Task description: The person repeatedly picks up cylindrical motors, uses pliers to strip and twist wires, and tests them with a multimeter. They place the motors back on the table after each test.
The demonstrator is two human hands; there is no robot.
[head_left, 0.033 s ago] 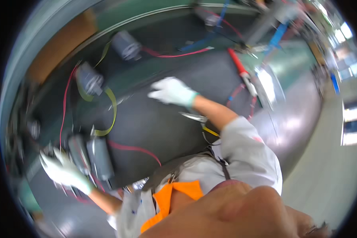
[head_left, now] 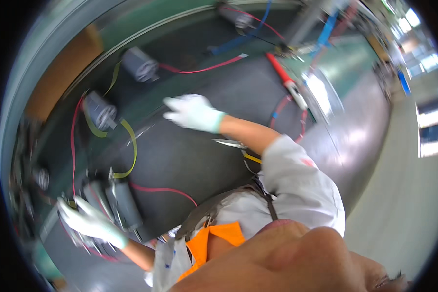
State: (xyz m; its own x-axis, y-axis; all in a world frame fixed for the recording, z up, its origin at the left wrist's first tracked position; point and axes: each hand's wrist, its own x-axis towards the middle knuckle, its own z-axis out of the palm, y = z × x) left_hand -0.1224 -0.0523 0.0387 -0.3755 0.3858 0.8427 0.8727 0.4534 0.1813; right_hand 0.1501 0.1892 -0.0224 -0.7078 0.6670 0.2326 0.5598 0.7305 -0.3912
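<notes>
My left hand (head_left: 91, 223), in a white glove, is stretched out at the near left with its fingers apart. It lies over metal parts just left of two grey cylinders, which look like small motors (head_left: 123, 205); its fingertips are partly blurred, and whether they touch the parts I cannot tell. My right hand (head_left: 194, 114), gloved too, hovers over the dark mat (head_left: 165, 151) with its fingers extended to the left and nothing seen in them. Scissors (head_left: 230, 143) with a yellow part lie beneath my right forearm. A yellow-green strap (head_left: 132, 151) curves between the hands.
Grey motors (head_left: 100, 111) with red and yellow-green straps lie farther off, another grey motor (head_left: 140, 64) beside them. A red-and-white tool (head_left: 288, 82) lies at the right near a clear plastic sheet (head_left: 322, 95). A brown board (head_left: 63, 75) stands at the far left.
The view has shifted slightly, moving the mat's objects left and down. My left hand has come a little nearer the two grey cylinders. My right hand has moved slightly left, still extended.
</notes>
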